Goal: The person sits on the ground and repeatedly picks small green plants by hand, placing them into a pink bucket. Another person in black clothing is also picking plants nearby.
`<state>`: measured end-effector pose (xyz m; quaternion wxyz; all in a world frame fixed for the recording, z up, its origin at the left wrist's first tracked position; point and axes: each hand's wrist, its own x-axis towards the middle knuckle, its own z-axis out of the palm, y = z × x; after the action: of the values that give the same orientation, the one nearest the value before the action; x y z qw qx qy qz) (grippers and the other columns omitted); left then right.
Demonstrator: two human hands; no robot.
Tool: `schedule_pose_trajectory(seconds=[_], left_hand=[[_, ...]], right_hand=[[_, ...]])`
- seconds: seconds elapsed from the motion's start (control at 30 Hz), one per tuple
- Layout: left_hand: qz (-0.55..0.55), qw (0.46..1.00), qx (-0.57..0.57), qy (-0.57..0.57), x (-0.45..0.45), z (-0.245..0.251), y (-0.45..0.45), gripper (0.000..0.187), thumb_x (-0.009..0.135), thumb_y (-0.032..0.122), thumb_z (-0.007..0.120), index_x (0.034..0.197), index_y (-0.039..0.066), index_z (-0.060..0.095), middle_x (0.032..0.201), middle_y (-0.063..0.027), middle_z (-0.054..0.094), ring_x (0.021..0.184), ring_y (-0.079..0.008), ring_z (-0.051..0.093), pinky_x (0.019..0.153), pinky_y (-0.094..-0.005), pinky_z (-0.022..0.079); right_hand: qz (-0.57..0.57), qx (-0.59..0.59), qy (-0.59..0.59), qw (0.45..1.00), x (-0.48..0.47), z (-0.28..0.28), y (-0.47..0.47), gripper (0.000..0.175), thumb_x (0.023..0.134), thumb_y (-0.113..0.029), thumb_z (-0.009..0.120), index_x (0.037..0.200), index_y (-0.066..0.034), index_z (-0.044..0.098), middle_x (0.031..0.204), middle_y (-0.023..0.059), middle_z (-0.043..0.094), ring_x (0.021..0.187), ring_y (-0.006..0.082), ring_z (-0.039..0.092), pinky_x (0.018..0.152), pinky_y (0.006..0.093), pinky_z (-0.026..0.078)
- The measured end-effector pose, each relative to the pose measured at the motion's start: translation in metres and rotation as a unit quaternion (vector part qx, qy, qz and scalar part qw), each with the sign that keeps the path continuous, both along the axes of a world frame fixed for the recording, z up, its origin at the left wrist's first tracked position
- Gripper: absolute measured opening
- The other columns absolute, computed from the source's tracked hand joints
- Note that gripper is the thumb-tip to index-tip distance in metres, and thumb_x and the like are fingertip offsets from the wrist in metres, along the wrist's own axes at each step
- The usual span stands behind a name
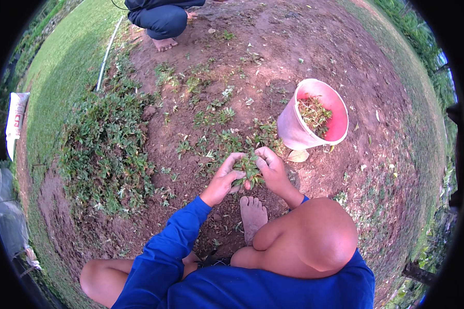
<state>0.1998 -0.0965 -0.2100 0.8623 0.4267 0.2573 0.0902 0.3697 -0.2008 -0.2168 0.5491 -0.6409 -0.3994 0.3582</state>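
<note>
Just above my bare foot, a small bunch of leafy green plants is held between both hands. My left hand grips its left side, thumb and fingers around the leaves. The fingers of my right hand pinch its upper right side. To the upper right, a pink plastic bucket leans tilted on the soil, with pulled plants and pale stems inside. A broad heap of similar leafy plants lies on the ground at the left. More small plants lie or grow just beyond my hands.
Another person crouches barefoot on the soil at the top. A thin pale strip lies along the grass edge, and a white printed sack stands at the far left. A dry leaf is beside the bucket.
</note>
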Motion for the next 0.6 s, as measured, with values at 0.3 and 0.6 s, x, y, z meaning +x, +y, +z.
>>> schedule_pose_trajectory(seconds=[0.3, 0.6], left_hand=[[-0.072, 0.923, 0.377, 0.021, -0.008, -0.003, 0.011, 0.036, 0.098, -0.001, 0.056, 0.133, 0.008, 0.055, 0.111, -0.0128, 0.07, 0.074, -0.0194, 0.066, 0.067, -0.0345, 0.052], [-0.016, 0.869, 0.494, -0.009, -0.008, 0.001, 0.011, 0.041, 0.095, -0.005, 0.058, 0.134, 0.009, 0.056, 0.114, -0.0205, 0.07, 0.098, -0.0378, 0.072, 0.083, -0.0432, 0.056]], right_hand=[[0.018, 0.005, -0.046, 0.999, 0.007, 0.011, -0.004, 0.011, 0.096, -0.006, 0.061, 0.106, -0.0003, 0.06, 0.097, 0.0077, 0.065, 0.091, 0.015, 0.062, 0.081, 0.0325, 0.051], [0.067, 0.204, -0.375, 0.902, 0.015, 0.051, 0.004, 0.025, 0.078, 0.004, 0.071, 0.102, -0.0026, 0.067, 0.1, 0.0131, 0.069, 0.093, 0.0321, 0.068, 0.081, 0.0409, 0.057]])
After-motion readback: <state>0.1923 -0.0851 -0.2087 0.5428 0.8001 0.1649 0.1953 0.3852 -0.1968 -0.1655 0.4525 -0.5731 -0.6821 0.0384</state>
